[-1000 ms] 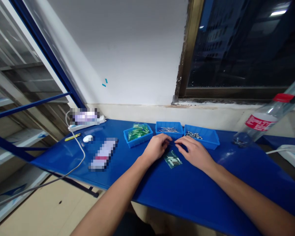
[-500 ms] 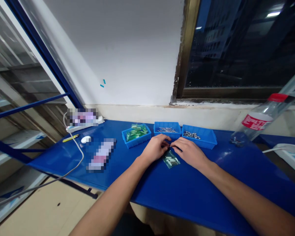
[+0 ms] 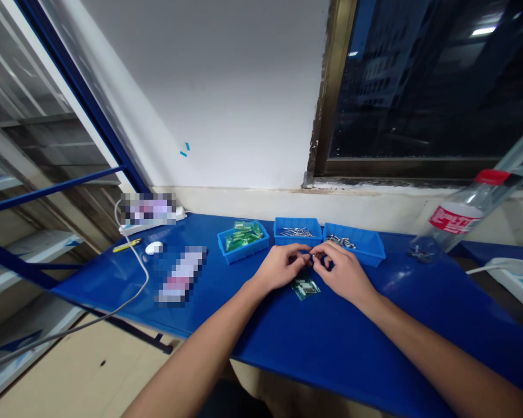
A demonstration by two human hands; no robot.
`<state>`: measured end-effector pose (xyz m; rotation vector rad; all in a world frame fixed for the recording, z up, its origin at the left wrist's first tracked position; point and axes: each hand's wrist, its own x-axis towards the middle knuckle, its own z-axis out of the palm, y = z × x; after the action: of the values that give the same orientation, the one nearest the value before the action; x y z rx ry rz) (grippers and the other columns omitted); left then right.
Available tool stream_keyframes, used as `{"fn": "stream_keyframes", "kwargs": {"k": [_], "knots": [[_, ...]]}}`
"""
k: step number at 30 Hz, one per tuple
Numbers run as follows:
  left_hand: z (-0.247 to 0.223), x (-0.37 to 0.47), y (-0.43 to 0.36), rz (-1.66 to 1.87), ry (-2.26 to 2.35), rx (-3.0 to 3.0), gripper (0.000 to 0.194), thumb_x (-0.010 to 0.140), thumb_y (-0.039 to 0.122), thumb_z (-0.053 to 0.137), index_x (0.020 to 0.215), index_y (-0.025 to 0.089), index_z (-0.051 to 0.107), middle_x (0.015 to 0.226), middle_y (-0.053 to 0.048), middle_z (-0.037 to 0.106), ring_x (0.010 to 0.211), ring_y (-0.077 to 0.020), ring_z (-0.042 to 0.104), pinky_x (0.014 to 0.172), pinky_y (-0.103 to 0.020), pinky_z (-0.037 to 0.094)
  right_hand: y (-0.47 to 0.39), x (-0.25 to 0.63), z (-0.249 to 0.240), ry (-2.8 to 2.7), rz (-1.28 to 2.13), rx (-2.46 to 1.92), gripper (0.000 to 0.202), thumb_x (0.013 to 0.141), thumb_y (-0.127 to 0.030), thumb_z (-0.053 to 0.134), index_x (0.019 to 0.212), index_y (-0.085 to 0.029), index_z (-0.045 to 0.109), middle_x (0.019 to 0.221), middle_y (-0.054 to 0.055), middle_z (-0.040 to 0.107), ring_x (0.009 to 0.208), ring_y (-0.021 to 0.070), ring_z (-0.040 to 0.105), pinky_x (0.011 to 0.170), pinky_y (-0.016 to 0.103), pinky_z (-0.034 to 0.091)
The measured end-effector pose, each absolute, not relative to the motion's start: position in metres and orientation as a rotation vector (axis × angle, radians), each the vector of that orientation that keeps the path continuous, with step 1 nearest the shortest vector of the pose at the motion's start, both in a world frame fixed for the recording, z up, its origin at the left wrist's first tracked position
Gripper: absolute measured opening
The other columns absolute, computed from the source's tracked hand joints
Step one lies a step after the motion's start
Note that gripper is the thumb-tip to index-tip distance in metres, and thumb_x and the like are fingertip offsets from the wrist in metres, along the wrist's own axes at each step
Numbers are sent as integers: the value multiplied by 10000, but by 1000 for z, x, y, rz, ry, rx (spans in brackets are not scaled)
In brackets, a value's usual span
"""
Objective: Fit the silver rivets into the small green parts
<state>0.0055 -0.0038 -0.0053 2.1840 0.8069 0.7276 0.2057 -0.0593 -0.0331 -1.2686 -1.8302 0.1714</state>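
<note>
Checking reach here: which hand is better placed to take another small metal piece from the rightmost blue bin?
Probably the right hand: it sits just before the rightmost blue bin, while the left hand lies before the middle bin.

Left hand [image 3: 281, 268] and right hand [image 3: 342, 271]: both forearms reaching forward, fingertips meeting in a pinching grip, fingers curling inward, wrists lying low.
</note>
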Motion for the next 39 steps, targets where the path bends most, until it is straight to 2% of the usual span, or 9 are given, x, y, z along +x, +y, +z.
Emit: {"fn": "stream_keyframes", "kwargs": {"k": [5, 8, 13, 16, 20, 27, 33, 39], "knots": [[-3, 8, -6, 805, 726, 2074, 283, 984, 386, 661, 1153, 190, 774, 1082, -53, 818, 975, -224, 777, 856, -288, 593, -59, 208, -31, -1815, 223, -1242, 133, 959, -242, 582, 980, -263, 711, 979, 59, 711, 733, 205, 604, 696, 361, 533], [-8, 9, -3, 873, 712, 1955, 202, 938, 287, 723, 1102, 172, 749, 1093, -74, 817, 1029, -233, 785, 918, -315, 609, -59, 208, -32, -1831, 270, -1224, 145, 959, -270, 602, 1030, -268, 728, 1020, 60, 723, 767, 213, 633, 720, 361, 550], [-18, 10, 3, 962, 748, 1829, 204, 885, 113, 734, 1051, 172, 632, 1012, -83, 822, 972, -213, 799, 899, -328, 618, -61, 204, -34, -1745, 330, -1287, 187, 981, -357, 601, 1092, -272, 725, 1047, 51, 754, 757, 208, 659, 749, 372, 561], [-20, 9, 4, 944, 770, 1913, 251, 851, 94, 753, 1008, 191, 584, 977, -58, 819, 942, -204, 797, 868, -308, 610, -62, 202, -33, -1704, 331, -1314, 189, 981, -395, 606, 1037, -261, 728, 979, 54, 752, 749, 212, 655, 716, 365, 551], [-19, 6, 4, 852, 771, 2119, 232, 856, 121, 742, 977, 210, 565, 963, -23, 810, 926, -194, 788, 813, -269, 580, -62, 201, -30, -1767, 289, -1286, 155, 970, -363, 612, 925, -254, 713, 852, 48, 698, 734, 214, 620, 678, 357, 517], [-10, 6, -2, 893, 664, 2136, 209, 920, 184, 711, 1016, 216, 528, 1011, -42, 789, 921, -183, 763, 820, -273, 570, -64, 201, -28, -1706, 282, -1303, 84, 945, -269, 580, 872, -257, 620, 816, 22, 639, 718, 199, 591, 652, 331, 482], [-8, 9, -1, 1039, 645, 1863, 252, 941, 215, 719, 1063, 201, 499, 1033, -78, 773, 963, -188, 756, 894, -326, 589, -64, 204, -29, -1764, 358, -1289, 214, 1024, -369, 521, 965, -261, 695, 923, 49, 706, 781, 216, 640, 677, 342, 506], [-8, 9, 0, 998, 629, 1835, 406, 926, 264, 761, 1263, 181, 550, 1092, -106, 786, 976, -199, 759, 886, -331, 588, -61, 204, -35, -1689, 455, -1325, 202, 978, -408, 609, 965, -253, 737, 923, 40, 745, 681, 189, 643, 621, 325, 512]]}}
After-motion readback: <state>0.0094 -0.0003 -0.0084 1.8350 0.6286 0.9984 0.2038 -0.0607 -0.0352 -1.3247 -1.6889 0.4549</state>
